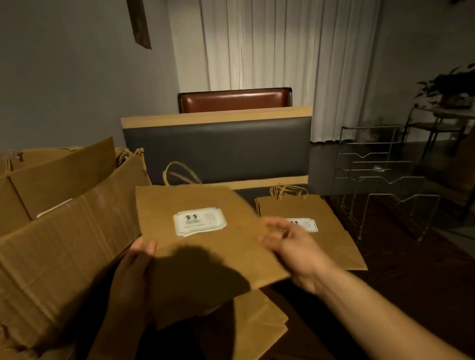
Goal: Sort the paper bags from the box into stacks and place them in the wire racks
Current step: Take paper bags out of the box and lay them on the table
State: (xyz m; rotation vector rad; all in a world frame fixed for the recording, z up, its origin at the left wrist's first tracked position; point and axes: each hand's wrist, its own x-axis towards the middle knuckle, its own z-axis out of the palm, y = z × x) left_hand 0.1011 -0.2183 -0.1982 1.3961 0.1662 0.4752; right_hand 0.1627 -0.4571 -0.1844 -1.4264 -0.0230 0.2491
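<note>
Hands, two (left (136, 265), right (288, 249)), grip one paper bag (207, 251).

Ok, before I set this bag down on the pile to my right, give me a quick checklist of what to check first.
1. Left hand grips the held bag at its left edge: ok.
2. Right hand holds the bag's right edge: ok, though the hand is blurred.
3. Held bag is flat, label up, like the stack on the table: ok.
4. Handles point away from you, as on the stack: ok.
5. Top of the stack is free for another bag: ok.
6. Wire racks stand upright to the right with open slots: ok.
7. How many bags remain in the cardboard box: cannot tell.
</note>
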